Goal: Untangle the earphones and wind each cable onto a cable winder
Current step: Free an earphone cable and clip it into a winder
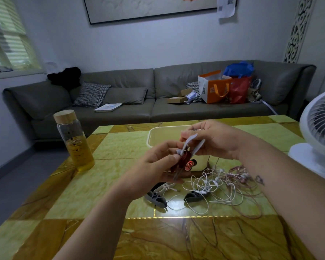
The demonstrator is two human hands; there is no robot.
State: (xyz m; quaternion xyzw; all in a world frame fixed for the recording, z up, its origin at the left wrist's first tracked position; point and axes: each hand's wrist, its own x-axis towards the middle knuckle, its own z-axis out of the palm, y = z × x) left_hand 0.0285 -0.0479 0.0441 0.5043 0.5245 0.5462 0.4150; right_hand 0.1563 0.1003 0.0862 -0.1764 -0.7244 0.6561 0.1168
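Tilting up-right, held cable winder

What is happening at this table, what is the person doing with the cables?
A person is winding earphones. The left hand pinches a coil of red cable, and the right hand holds the white winder that the coil sits on. On the table, a tangle of white and pink earphones lies unsorted beside two grey winders, in front of a cream tub.
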